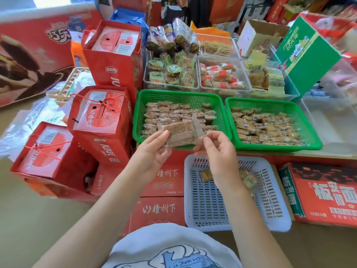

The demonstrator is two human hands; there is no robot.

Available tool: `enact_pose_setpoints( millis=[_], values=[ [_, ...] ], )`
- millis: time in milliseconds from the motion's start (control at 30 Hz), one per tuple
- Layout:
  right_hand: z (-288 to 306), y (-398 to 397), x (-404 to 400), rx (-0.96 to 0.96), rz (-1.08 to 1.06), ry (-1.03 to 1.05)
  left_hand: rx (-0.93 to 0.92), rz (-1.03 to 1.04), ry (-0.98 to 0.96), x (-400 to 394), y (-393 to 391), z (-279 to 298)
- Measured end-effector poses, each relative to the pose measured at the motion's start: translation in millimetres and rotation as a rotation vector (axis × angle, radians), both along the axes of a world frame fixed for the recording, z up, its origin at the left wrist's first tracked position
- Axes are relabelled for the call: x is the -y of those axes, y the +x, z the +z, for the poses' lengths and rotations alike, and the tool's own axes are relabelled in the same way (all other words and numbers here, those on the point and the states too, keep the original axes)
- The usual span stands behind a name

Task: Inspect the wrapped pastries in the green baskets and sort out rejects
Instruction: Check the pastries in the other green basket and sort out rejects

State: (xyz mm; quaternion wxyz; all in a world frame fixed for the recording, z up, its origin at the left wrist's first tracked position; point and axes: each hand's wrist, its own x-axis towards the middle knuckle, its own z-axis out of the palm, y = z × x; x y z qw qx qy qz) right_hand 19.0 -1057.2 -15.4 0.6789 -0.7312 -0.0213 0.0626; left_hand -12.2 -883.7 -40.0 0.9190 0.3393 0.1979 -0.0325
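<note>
- Left hand [154, 151]: thumb and fingertips pinch the left end of a wrapped pastry [180, 132], palm turned up.
- Right hand [218, 151]: fingers curled, thumb and forefinger pinch the crinkled right end of the same wrapper.
- Pastry: flat, rectangular, speckled brown slab in clear glossy film; held in the air over the near rim of the left green basket [173, 97]. Motion blur hides any print on it.
- Left green basket: plastic mesh walls, rows of small film-wrapped brown pastries inside.
- Right green basket [270, 105]: same mesh, just beside the first, filled with yellower wrapped pieces.
- White basket [270, 190]: slotted plastic, below the right forearm; a few wrapped pieces in it, partly hidden by the wrist.
- Red boxes [162, 182] under the hands, cardboard, printed lettering.
- Clear tubs [172, 86] behind, packed with assorted wrapped snacks; far ones blurred.
</note>
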Motion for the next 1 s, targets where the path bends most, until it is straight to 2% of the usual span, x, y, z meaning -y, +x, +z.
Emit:
enact_pose_setpoints(
  millis=[67,167,267,500,633,700,800,867,1000],
  values=[
    [1,-7,-3,0.028,-0.035,0.009,-0.047,0.104,-0.112,3,-3,1],
    [3,-14,-6,0.039,-0.05,-0.002,-0.067,0.149,-0.188,7,-7,7],
    [1,-20,-9,0.019,-0.037,-0.016,-0.06,0.158,-0.157,6,-10,11],
    [-4,-18,-15,-0.057,-0.082,0.05,-0.058,0.182,0.575,-1,-15,12],
    [-7,-13,-20,-0.11,-0.101,0.118,0.104,0.262,1.185,8,-12,2],
    [-7,-8,-20,-0.105,-0.107,0.101,0.149,0.282,1.3,16,-7,-7],
    [-10,1,-18,-0.088,-0.124,0.064,0.105,0.286,1.277,24,7,-16],
    [-13,9,-12,-0.107,-0.136,0.054,0.048,0.251,1.158,26,18,-19],
    [-19,33,12,-0.26,-0.08,0.123,0.046,0.13,1.024,30,40,-26]
  ],
)
